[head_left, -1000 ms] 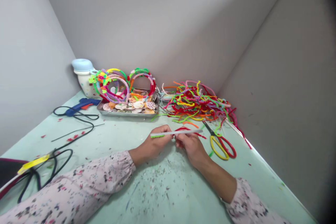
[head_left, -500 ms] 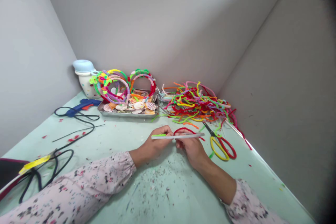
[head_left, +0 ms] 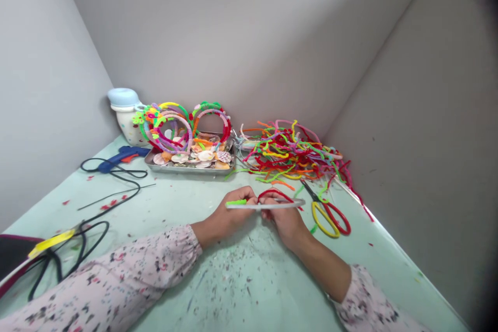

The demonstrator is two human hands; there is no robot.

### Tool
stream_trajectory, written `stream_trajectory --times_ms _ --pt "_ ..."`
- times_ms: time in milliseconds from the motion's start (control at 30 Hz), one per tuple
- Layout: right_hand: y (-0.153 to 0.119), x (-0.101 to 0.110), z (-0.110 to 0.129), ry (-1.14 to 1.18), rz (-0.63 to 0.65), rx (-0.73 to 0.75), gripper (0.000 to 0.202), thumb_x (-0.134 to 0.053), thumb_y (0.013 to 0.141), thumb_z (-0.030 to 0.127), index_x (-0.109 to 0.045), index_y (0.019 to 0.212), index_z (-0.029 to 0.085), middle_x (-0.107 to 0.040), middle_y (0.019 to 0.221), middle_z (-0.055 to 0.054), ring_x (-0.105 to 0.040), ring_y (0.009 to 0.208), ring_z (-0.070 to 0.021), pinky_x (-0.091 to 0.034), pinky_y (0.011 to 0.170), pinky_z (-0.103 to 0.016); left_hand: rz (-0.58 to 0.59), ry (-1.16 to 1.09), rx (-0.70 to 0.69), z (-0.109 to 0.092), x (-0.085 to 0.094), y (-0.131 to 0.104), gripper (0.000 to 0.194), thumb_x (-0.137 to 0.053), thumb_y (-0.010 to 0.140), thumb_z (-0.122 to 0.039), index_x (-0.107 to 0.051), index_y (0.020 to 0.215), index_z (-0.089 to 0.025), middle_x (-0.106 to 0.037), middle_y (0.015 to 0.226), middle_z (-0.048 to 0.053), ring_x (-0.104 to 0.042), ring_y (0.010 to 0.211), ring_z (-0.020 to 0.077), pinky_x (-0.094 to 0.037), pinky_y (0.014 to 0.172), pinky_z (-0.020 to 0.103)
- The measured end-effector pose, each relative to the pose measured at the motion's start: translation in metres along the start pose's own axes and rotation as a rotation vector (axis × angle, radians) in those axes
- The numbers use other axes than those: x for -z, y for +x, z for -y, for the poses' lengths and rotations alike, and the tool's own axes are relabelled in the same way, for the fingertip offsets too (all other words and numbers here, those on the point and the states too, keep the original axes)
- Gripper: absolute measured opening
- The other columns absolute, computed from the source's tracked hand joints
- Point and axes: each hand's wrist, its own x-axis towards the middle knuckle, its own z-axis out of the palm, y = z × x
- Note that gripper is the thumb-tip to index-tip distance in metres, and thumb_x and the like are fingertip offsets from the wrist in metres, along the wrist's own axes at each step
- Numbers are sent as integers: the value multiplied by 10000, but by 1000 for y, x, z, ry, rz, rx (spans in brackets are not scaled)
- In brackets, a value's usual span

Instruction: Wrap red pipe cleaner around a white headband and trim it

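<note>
Between my two hands, a little above the table, is a thin pale grey headband [head_left: 286, 204], seen nearly edge-on. Bright green pipe cleaner [head_left: 236, 202] covers a stretch near its left end. My left hand [head_left: 229, 219] is closed around the band by that green part. A red pipe cleaner [head_left: 279, 193] arcs up from the middle of the band and over to the right. Fingers of my right hand [head_left: 287, 224] pinch at the middle, where the red piece meets the band. My fingers partly hide that spot.
Scissors [head_left: 326, 219] lie right of my right hand. Behind are a pile of loose pipe cleaners [head_left: 288, 153] and a metal tray [head_left: 182, 170] of shells and wrapped headbands. Left stand a blue glue gun [head_left: 116, 160], black cord [head_left: 134, 189] and lidded cup [head_left: 126, 122].
The headband has tilted slightly, so more of its curve shows on the right, and it sits a touch lower. Both hands stay almost in place, still gripping.
</note>
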Motion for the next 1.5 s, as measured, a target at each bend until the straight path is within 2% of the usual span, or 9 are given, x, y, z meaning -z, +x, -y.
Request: stream_trajectory --times_ms 67,200,300,533,700,833,1033,1233,1500 --pt "-1 -1 4 9 -16 -6 196 -571 726 330 -594 621 166 -531 491 22 -476 506 -119 -363 517 -246 3 -30 2 -4 2 1 198 -537 799 -314 -532 688 -150 -523 635 -10 -425 601 107 -310 555 224" --pt "-2 -3 5 151 -34 0 184 -647 706 330 -606 820 192 -555 561 48 -470 496 -104 -354 497 -231 -62 2 108 -3 4 4 200 -487 807 -290 -529 658 -163 -429 569 -38 -361 548 96 -270 517 224" --pt "-1 -3 1 195 -43 17 207 -672 698 335 -605 842 203 -555 585 51 -465 500 -101 -350 495 -229 -63 -23 151 1 4 6 194 -476 802 -288 -512 657 -165 -392 552 -44 -317 516 90 -226 479 226" --pt "-1 -2 3 177 26 26 198 -668 703 318 -629 848 190 -585 669 22 -474 541 -105 -364 524 -239 -54 -68 144 5 3 7 232 -493 802 -305 -480 615 -167 -383 538 -41 -310 495 84 -213 463 237" --pt "-3 -2 8 149 66 80 250 -635 731 310 -633 956 202 -605 725 16 -481 571 -106 -378 553 -244 -28 -97 138 7 5 8 224 -514 797 -325 -492 634 -173 -378 516 -48 -303 483 85 -219 474 238" --pt "-4 -2 8 161 66 77 350 -624 739 314 -609 1072 206 -581 729 18 -478 576 -103 -378 545 -237 -25 -98 135 5 4 7 237 -523 790 -341 -487 631 -168 -392 538 -47 -309 503 85 -225 497 233" --pt "-5 -2 10 186 40 87 415 -637 723 321 -553 1116 218 -562 752 24 -475 561 -97 -374 522 -224 -28 -76 141 1 4 6 230 -504 795 -346 -497 653 -166 -393 551 -41 -303 509 88 -220 488 228" --pt "-6 -2 8 150 27 94 239 -629 735 322 -522 923 221 -536 630 56 -463 528 -102 -371 518 -223 -56 -56 126 -1 5 4 237 -516 796 -345 -505 638 -169 -408 554 -33 -328 516 91 -232 475 228" --pt "-6 0 8 32 103 73 150 -538 786 326 -521 713 196 -517 501 39 -439 479 -114 -334 487 -238 28 -97 2 1 3 3 280 -564 787 -405 -526 682 -148 -548 639 13 -472 600 118 -335 560 230"
